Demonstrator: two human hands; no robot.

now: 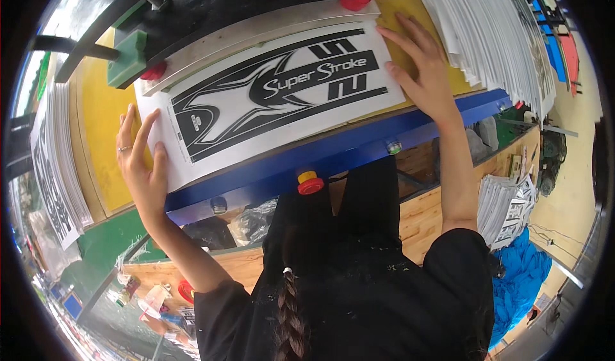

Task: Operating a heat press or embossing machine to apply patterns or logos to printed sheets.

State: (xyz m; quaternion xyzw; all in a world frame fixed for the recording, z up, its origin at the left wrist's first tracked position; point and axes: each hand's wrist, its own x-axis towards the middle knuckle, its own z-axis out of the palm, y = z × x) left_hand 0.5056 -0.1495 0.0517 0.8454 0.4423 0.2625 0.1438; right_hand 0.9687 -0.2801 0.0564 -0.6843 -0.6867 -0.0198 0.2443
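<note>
A white sheet (282, 89) printed with a bold black graphic lies flat on a machine bed in front of me. My left hand (141, 162) rests at its left end, fingers spread, with the thumb on the paper and a ring on one finger. At the opposite end my right hand (424, 73) has its fingers apart, the thumb and fingertips touching the sheet's right edge. Neither hand grips anything. Along the far edge of the sheet runs a pale metal bar (269, 35).
Yellow board (102, 149) flanks the sheet. Paper stacks stand at left (61, 162) and right (490, 34). The blue front rail (346, 144) carries a red button (311, 184). Black machine parts with green blocks (127, 60) overhang the far side. Blue cloth (520, 278) lies lower right.
</note>
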